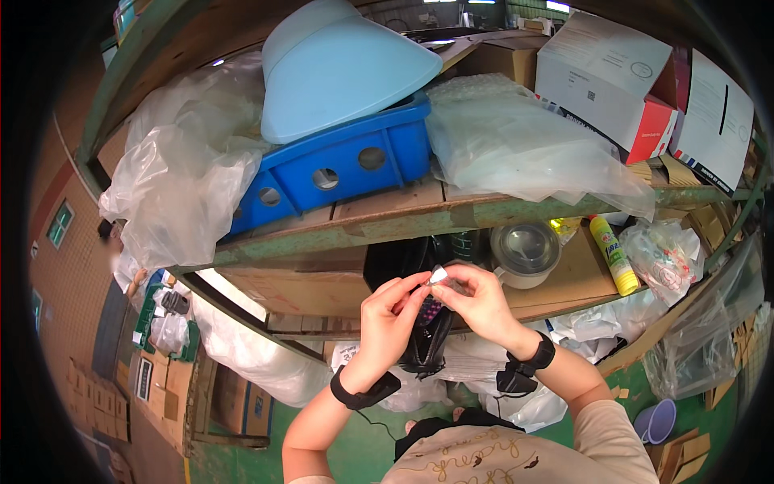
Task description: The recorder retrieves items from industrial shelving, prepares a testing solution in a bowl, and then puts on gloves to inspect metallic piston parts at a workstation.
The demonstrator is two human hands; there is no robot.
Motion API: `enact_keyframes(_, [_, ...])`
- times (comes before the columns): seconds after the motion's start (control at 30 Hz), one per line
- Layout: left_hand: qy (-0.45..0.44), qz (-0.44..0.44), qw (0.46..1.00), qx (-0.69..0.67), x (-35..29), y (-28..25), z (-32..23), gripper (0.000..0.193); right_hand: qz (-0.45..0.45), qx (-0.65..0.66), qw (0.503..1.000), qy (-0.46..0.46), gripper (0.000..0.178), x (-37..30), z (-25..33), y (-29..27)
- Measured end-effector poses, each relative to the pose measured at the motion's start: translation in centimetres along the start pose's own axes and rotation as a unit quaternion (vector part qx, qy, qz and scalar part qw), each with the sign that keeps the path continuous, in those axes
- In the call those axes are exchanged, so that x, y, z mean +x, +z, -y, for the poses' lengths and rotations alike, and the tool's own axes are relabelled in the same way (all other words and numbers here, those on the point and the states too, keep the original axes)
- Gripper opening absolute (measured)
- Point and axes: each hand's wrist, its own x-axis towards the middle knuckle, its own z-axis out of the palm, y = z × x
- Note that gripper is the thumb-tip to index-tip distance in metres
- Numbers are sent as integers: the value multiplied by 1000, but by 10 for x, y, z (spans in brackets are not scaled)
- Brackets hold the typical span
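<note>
At twelve o'clock we see a blue crate (339,165) on the upper board of a green shelf (387,224), with a pale blue plastic shape (339,68) resting on it. Crumpled clear plastic sheeting (181,173) hangs at ten o'clock, and a white carton (605,81) stands at one o'clock. On the lower board, at three o'clock from the hands, sit a lidded clear bowl (526,252) and a yellow bottle (613,254). Nothing comes between us and the hands. At centre, the left hand (387,323) and right hand (482,302) meet, fingertips pinched together on a small white piece (438,276), thumb and forefinger of each closed on it. A black pouch (427,343) hangs just below, at six o'clock, touching both palms.
</note>
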Motion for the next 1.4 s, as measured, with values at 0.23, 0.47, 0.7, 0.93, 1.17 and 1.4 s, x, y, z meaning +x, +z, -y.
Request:
enact_keyframes(0.23, [-52,-6,998,-26,6,-1,6,19,-22,-35,999,-4,16,0,-2,4])
enact_keyframes(0.47, [-140,23,984,-104,15,-2,11,17,-39,-112,993,11,23,3,2,0])
enact_keyframes(0.7, [-82,-11,995,-54,16,5,20,16,-9,-99,994,53,24,5,10,-4])
enact_keyframes(0.93, [-37,-61,997,-13,13,4,36,9,11,-82,990,117,19,13,8,-7])
enact_keyframes(1.17, [-471,108,666,-569,15,-37,34,7,41,-458,869,-183,9,29,-29,-12])
enact_keyframes(1.4, [-463,87,768,-434,5,-49,30,12,310,-514,791,-120,12,49,-38,16])
